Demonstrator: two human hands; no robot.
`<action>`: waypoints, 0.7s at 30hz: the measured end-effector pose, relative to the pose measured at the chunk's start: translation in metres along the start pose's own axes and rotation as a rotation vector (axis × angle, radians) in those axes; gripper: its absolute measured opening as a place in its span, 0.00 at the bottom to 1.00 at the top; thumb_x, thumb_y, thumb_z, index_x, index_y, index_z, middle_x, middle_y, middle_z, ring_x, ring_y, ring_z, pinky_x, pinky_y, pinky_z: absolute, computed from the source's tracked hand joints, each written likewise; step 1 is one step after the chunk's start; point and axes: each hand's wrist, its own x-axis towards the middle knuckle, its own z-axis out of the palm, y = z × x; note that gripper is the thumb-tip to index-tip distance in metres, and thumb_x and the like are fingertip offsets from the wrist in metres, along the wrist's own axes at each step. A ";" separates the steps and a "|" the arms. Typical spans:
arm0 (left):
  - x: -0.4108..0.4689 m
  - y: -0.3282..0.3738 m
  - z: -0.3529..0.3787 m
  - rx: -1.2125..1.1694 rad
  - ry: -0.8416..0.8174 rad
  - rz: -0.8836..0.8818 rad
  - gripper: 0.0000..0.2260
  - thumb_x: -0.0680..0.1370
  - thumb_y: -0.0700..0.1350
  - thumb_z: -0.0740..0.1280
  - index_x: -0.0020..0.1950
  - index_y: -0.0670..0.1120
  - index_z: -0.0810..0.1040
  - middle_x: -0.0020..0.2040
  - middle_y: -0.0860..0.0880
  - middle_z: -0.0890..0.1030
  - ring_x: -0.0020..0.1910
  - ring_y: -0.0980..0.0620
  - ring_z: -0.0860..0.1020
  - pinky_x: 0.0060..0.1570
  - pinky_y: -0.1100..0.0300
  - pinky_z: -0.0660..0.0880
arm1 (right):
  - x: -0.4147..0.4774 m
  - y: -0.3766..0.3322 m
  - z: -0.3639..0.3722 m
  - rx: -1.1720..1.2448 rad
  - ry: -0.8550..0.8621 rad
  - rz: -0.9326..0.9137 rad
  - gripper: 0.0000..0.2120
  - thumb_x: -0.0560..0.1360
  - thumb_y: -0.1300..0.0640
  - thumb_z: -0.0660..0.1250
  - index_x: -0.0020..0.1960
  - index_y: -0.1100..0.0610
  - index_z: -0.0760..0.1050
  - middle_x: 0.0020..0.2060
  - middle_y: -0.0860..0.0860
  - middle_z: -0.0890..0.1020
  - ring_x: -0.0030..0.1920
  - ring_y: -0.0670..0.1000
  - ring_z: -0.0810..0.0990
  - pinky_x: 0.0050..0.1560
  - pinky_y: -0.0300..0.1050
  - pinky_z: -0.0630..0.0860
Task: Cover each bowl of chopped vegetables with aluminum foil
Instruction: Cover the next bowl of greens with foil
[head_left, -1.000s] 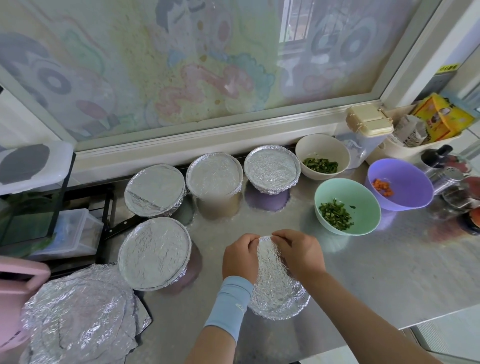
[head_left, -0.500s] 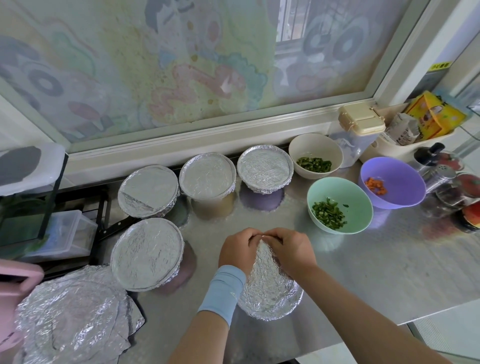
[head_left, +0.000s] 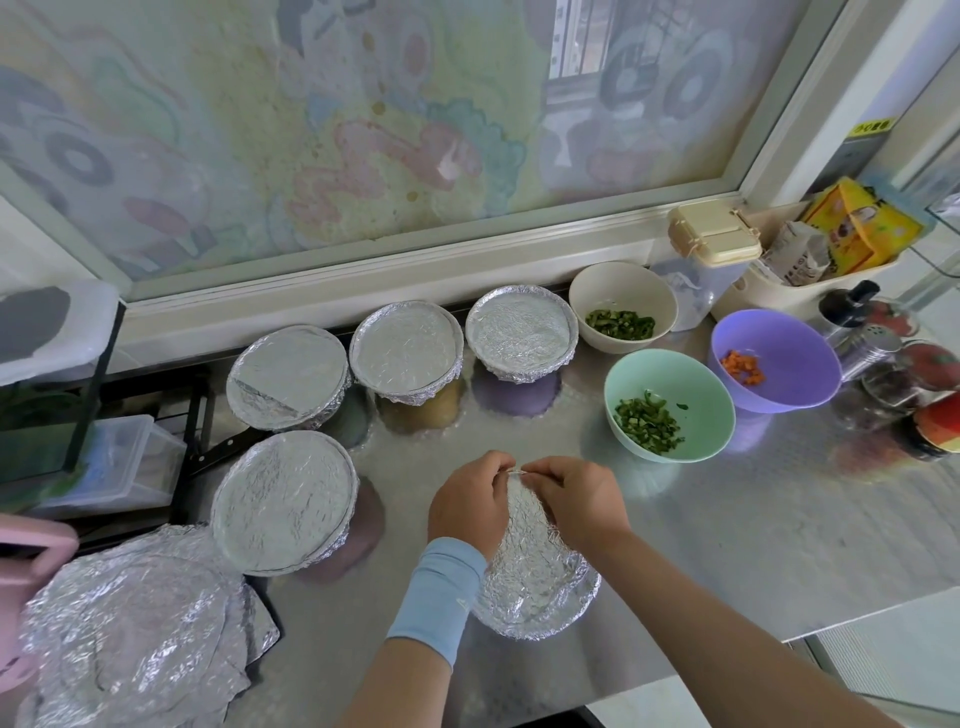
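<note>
Nearer than the green bowl (head_left: 670, 405), by the counter's (head_left: 753, 561) front edge: the foil sheet (head_left: 535, 571) lies on the steel, with its near rim close to the drop-off. Left hand (head_left: 470, 506) and right hand (head_left: 579, 501) both pinch its far edge. Their fingertips are curled in and meet, and that edge is raised into a peak. A blue band (head_left: 439, 597) is on the left wrist.

Change: a second ago the hands sat apart along that edge, with flat foil showing between them. Now they have closed together and the edge is pulled up. Layered rims show at the sheet's near side. Reading: the top sheet is being peeled from a few pre-shaped ones and is not yet free. For the task: the next cover is nearly in hand, and no bowl gained a cover in this interval.

Count: four bowls are covered, all left of the green bowl. One covered bowl (head_left: 283, 501) is nearer, and the covered row (head_left: 405, 353) of three is farther. Three are open:
- the green bowl (chopped greens)
- the beige bowl (head_left: 623, 306) just behind it (greens)
- the purple bowl (head_left: 774, 358) just right of it (orange dice)

Edges and room:
- Bare steel between the hands and the green bowl gives a straight carry.
- Well left of the green bowl and nearer, a loose foil heap (head_left: 130, 639) lies. Cannot tell what bears it.
- Beyond the purple bowl, jars (head_left: 883, 374) crowd that side.
- Behind the beige bowl, the sill (head_left: 363, 306) closes the back.
</note>
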 end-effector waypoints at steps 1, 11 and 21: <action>0.001 0.000 0.000 -0.024 -0.019 0.013 0.07 0.81 0.45 0.63 0.55 0.53 0.80 0.47 0.55 0.83 0.45 0.53 0.80 0.45 0.58 0.76 | 0.000 0.000 -0.001 0.003 -0.015 -0.001 0.03 0.74 0.51 0.72 0.45 0.47 0.84 0.24 0.42 0.78 0.25 0.42 0.74 0.34 0.43 0.76; -0.004 -0.001 0.000 -0.129 0.011 -0.079 0.07 0.79 0.44 0.66 0.52 0.53 0.82 0.45 0.56 0.85 0.44 0.54 0.81 0.46 0.56 0.78 | -0.001 0.004 -0.002 0.027 0.005 -0.005 0.03 0.74 0.51 0.73 0.47 0.48 0.84 0.27 0.44 0.81 0.27 0.42 0.75 0.36 0.40 0.75; -0.001 -0.001 -0.001 -0.229 -0.062 -0.128 0.05 0.78 0.47 0.69 0.50 0.52 0.84 0.43 0.57 0.85 0.42 0.59 0.81 0.48 0.60 0.78 | 0.000 -0.001 0.002 0.007 -0.025 0.022 0.03 0.74 0.50 0.72 0.45 0.44 0.85 0.25 0.40 0.79 0.26 0.41 0.74 0.34 0.38 0.74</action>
